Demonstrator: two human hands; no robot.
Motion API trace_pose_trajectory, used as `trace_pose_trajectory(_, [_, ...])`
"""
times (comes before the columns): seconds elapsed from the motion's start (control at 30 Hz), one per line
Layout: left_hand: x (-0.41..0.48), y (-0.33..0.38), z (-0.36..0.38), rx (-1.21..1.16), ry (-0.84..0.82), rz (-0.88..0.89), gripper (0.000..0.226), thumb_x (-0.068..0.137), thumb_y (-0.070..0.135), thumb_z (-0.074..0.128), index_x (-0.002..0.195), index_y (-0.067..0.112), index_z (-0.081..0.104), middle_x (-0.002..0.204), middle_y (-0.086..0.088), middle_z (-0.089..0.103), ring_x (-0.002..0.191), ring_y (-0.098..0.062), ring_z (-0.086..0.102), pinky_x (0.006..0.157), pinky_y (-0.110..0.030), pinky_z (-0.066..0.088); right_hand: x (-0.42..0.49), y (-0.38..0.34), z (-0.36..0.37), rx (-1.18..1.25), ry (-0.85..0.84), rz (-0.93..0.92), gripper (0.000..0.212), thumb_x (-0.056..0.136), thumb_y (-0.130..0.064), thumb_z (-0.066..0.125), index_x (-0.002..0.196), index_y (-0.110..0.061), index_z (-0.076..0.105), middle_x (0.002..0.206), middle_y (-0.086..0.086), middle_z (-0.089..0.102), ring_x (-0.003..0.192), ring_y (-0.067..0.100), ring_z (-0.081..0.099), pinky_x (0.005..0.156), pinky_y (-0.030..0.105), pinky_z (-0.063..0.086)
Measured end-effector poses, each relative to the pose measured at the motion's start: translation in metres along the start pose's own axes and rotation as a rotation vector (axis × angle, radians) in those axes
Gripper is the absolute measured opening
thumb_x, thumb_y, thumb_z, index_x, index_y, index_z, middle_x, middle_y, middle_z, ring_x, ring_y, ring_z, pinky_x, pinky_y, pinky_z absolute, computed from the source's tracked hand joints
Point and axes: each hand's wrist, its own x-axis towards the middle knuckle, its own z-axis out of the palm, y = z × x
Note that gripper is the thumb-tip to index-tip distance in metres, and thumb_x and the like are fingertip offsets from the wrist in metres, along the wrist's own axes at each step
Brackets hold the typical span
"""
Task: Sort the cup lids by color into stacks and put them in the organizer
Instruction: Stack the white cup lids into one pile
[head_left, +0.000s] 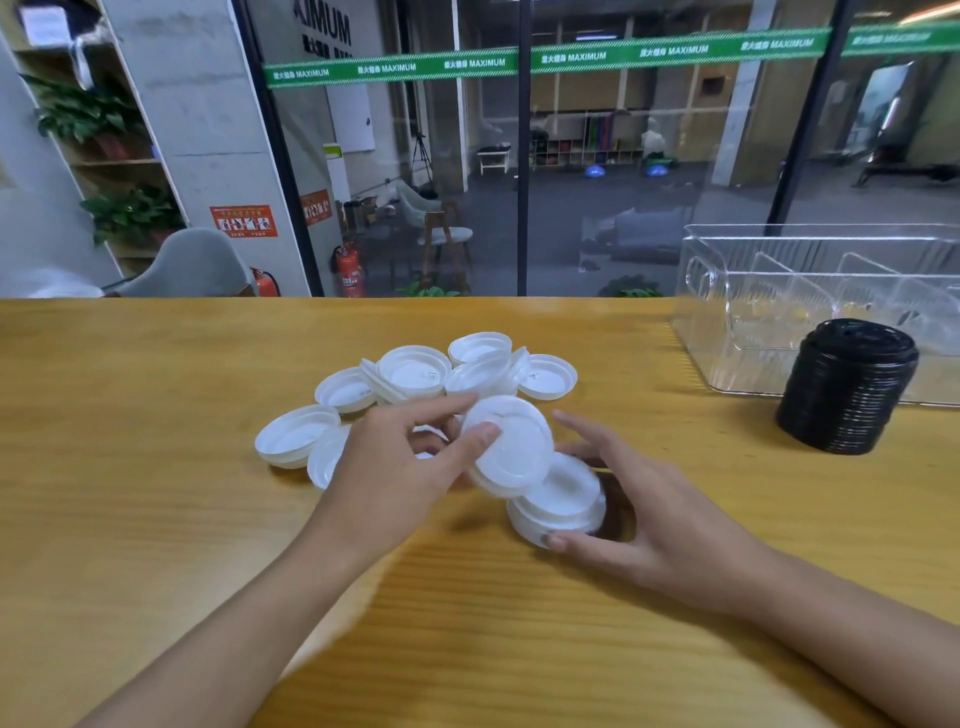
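Many loose white lids (415, 371) lie in a messy heap on the left and middle of the yellow wooden surface (156, 364). Most of them lie hollow side up, and some lean on each other. Just in front of the heap is the left hand (410, 462). It pinches one white lid (511, 441) between thumb and fingers, with the thumb pressed on the flat top. This lid is tilted and lifted a little above the surface. Its low edge is right over a small stack of white lids (563, 499), which sits on the surface just to the right. I cannot tell if the held lid touches that stack. The right hand (660, 514) is spread wide beside the small stack. Its thumb touches the front of the stack, and its fingers reach round the far side without gripping. Farther right stands a tall stack of black lids (849, 387), neat and upright. Just behind it sits the clear plastic organizer (727, 291), with see-through dividers inside.
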Motion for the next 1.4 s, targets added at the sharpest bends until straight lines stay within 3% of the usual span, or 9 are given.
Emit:
trace_pose_trajectory(0.07, [-0.003,0.0,0.006,-0.078,-0.06,-0.113,0.049,0.081,0.042,0.081,0.128,0.028,0.074,0.085,-0.007,0.066,0.074,-0.034,0.076,0.074,-0.041,0.066,0.0,0.001,0.0,0.001,0.009,-0.012,0.097,0.088,-0.05,0.081,0.163,-0.038,0.022,0.142,-0.037,0.051,0.13,-0.011,0.054,0.104,0.005,0.038])
trace_pose_trajectory(0.17, [-0.009,-0.003,0.016,0.081,-0.097,-0.086,0.035,0.089,0.04,0.081,0.123,0.036,0.075,0.083,-0.005,0.07,0.061,-0.023,0.07,0.066,-0.032,0.059,0.0,0.002,0.0,-0.012,0.004,-0.023,0.094,0.088,-0.052,0.08,0.164,-0.039,0.025,0.148,-0.037,0.048,0.136,-0.012,0.048,0.106,0.005,0.035])
trace_pose_trajectory(0.3, [-0.01,-0.008,0.024,0.212,-0.114,-0.025,0.027,0.092,0.046,0.076,0.118,0.04,0.077,0.081,-0.001,0.07,0.066,-0.026,0.067,0.072,-0.032,0.058,0.0,0.005,0.002,-0.06,-0.01,-0.052,0.087,0.091,-0.054,0.077,0.163,-0.039,0.029,0.152,-0.023,0.051,0.138,-0.006,0.049,0.111,0.011,0.035])
trace_pose_trajectory(0.5, [-0.012,-0.004,0.012,0.278,-0.26,0.018,0.065,0.077,0.049,0.091,0.137,0.046,0.066,0.094,0.008,0.066,0.061,-0.003,0.053,0.065,-0.014,0.047,0.0,0.007,0.002,-0.061,0.011,-0.055,0.086,0.091,-0.054,0.077,0.163,-0.036,0.032,0.151,-0.022,0.052,0.137,-0.006,0.05,0.109,0.01,0.036])
trace_pose_trajectory(0.63, [-0.012,-0.003,0.015,0.267,-0.258,0.044,0.055,0.082,0.05,0.087,0.133,0.052,0.066,0.092,0.004,0.063,0.064,-0.006,0.052,0.066,-0.025,0.052,0.001,0.006,0.002,-0.046,0.026,-0.066,0.092,0.088,-0.052,0.08,0.164,-0.035,0.03,0.156,-0.022,0.046,0.142,-0.008,0.044,0.112,0.007,0.031])
trace_pose_trajectory(0.8, [-0.013,-0.003,0.017,0.278,-0.275,0.064,0.043,0.083,0.051,0.085,0.109,0.074,0.06,0.089,-0.001,0.061,0.066,-0.006,0.049,0.071,-0.033,0.052,0.001,0.007,0.002,-0.046,0.032,-0.056,0.09,0.086,-0.063,0.076,0.162,-0.035,0.035,0.165,-0.022,0.034,0.151,-0.009,0.032,0.119,0.01,0.027])
trace_pose_trajectory(1.0, [-0.011,-0.005,0.018,0.327,-0.306,0.074,0.042,0.083,0.054,0.083,0.123,0.058,0.069,0.079,0.004,0.054,0.063,-0.004,0.042,0.063,-0.022,0.043,0.001,0.008,0.002,-0.072,-0.005,-0.062,0.081,0.089,-0.066,0.07,0.156,-0.028,0.049,0.16,-0.022,0.043,0.144,-0.01,0.041,0.116,0.009,0.031])
trace_pose_trajectory(1.2, [-0.013,-0.007,0.02,0.308,-0.326,0.044,0.04,0.081,0.057,0.084,0.118,0.063,0.067,0.074,0.006,0.05,0.061,-0.005,0.041,0.064,-0.035,0.045,0.0,0.008,0.003,-0.101,-0.058,-0.051,0.084,0.093,-0.07,0.06,0.162,-0.029,0.037,0.165,-0.024,0.032,0.149,-0.012,0.032,0.117,0.006,0.024])
trace_pose_trajectory(1.4, [-0.013,-0.008,0.019,0.403,-0.361,0.132,0.042,0.09,0.058,0.074,0.125,0.035,0.072,0.075,-0.005,0.058,0.059,-0.005,0.043,0.061,-0.031,0.041,-0.001,0.006,0.001,-0.104,-0.078,-0.041,0.077,0.098,-0.063,0.059,0.163,-0.029,0.034,0.166,-0.024,0.03,0.15,-0.009,0.031,0.119,0.01,0.026])
